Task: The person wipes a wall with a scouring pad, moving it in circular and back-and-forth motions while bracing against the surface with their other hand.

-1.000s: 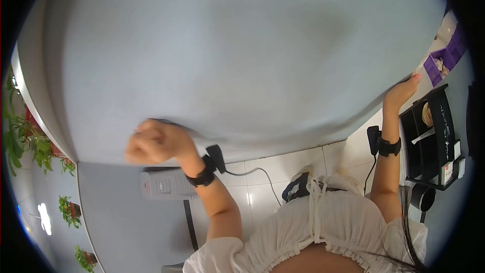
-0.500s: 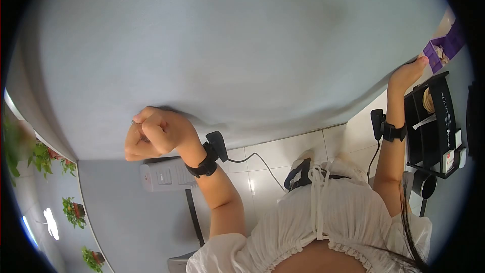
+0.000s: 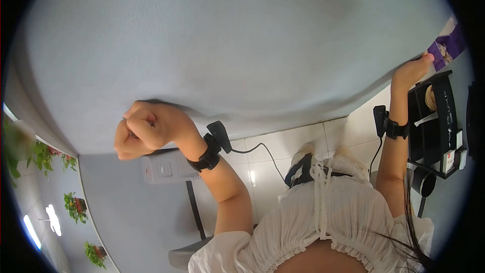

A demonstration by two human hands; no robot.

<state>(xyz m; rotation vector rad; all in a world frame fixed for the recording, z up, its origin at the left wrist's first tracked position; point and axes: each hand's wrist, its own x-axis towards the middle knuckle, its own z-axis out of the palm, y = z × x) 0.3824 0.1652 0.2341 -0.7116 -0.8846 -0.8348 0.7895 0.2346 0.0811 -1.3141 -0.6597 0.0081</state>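
My left hand is closed in a fist in front of the grey wall. Small dark glints show between its curled fingers, but what they hold is too hidden to name. At the far right, my right hand reaches out with its thumb on the near edge of a purple box. The box stands open at the top, with pale pieces inside. The other fingers of that hand are hidden behind the thumb and palm. Black strapped devices sit on the left wrist and the right wrist.
A grey wall fills the middle. Below the right hand hangs a black rack holding a tan coil and small white boxes. Cables run from both wrist devices. A pale grey case lies beyond the left forearm; potted plants stand at far left.
My left fist has moved left and slightly up. My right hand and the purple box have shifted a little to the right, as the view itself moved slightly.
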